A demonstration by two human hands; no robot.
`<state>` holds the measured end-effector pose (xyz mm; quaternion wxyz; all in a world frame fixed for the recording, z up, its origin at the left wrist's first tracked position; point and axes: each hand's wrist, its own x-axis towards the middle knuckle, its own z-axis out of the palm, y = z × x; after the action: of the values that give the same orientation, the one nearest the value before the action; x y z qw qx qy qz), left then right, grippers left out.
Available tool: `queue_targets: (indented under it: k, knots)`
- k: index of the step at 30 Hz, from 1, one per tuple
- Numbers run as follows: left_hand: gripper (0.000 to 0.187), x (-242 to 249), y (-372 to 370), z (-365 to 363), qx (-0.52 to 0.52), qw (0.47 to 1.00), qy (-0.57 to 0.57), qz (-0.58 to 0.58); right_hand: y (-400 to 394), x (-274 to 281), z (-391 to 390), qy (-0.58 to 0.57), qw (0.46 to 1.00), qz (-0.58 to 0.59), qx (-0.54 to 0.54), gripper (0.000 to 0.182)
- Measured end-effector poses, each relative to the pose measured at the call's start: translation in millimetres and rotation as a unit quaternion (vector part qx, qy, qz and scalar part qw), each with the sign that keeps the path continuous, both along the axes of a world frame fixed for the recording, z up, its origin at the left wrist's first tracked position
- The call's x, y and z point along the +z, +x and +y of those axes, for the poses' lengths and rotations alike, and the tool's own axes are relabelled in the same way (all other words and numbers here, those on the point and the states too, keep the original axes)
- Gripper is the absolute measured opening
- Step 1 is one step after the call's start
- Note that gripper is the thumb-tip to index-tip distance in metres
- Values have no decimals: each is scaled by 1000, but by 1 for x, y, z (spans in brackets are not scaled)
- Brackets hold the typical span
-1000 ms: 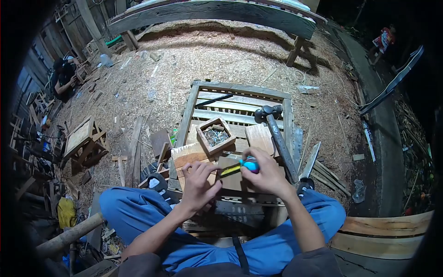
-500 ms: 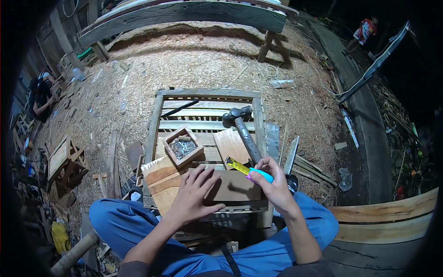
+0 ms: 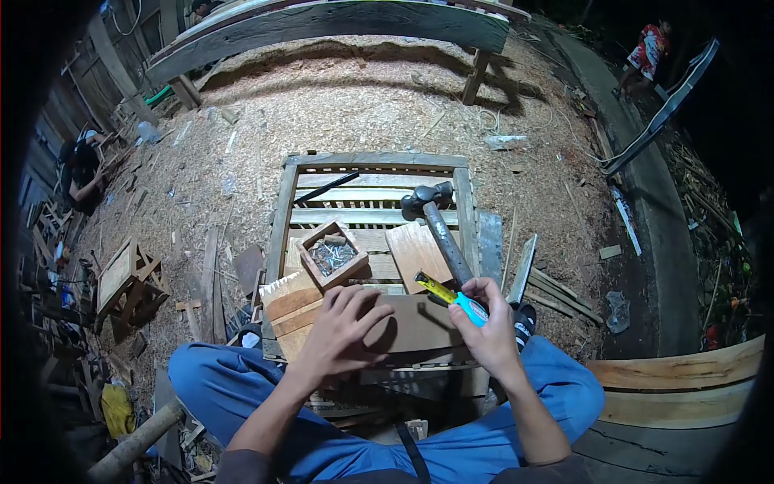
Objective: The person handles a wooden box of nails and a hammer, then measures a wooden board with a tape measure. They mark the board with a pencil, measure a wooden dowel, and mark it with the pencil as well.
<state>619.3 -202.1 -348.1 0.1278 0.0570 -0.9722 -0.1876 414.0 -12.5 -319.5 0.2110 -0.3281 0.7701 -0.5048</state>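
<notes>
My right hand (image 3: 493,327) is wrapped round a turquoise tape measure (image 3: 472,309), with a short length of its yellow blade (image 3: 435,289) sticking out to the upper left. My left hand (image 3: 343,327) is over the left end of a flat brown board (image 3: 419,324), its fingers apart and slightly bent. The board lies along the near side of a slatted wooden stand (image 3: 379,159). Beyond my hands, a hammer (image 3: 443,234) lies slantwise beside a small wood block (image 3: 419,254). A square wooden box (image 3: 355,268) of nails stands left of the block.
A dark thin bar (image 3: 326,187) lies on the slats. Light wood pieces (image 3: 290,310) sit at the stand's left corner. A small wooden stool (image 3: 121,278) is on the left, a long bench (image 3: 339,28) ahead. People are at far left (image 3: 83,169) and upper right (image 3: 647,52).
The whole view has shifted slightly right. My right hand has turned the tape measure so more of its turquoise case shows. My left hand's fingers have bent more over the board.
</notes>
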Motion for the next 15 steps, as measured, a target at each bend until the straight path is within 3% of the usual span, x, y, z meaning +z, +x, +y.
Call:
queue_targets:
  k: [4, 8, 10, 12, 15]
  knots:
    - [74, 19, 23, -18, 73, 997, 8, 20, -1, 6, 2, 28, 999, -17, -28, 43]
    - [72, 17, 40, -29, 192, 978, -40, 75, -2, 7, 1, 8, 999, 39, -37, 48]
    - [70, 4, 43, -28, 226, 969, -51, 87, 2, 16, -2, 25, 979, 201, -22, 52]
    - [69, -7, 41, -27, 298, 951, -39, 68, 4, 12, -3, 42, 977, 210, -15, 56]
    - [64, -3, 37, -21, 294, 952, -38, 76, 9, 12, -8, 86, 972, 218, -16, 64]
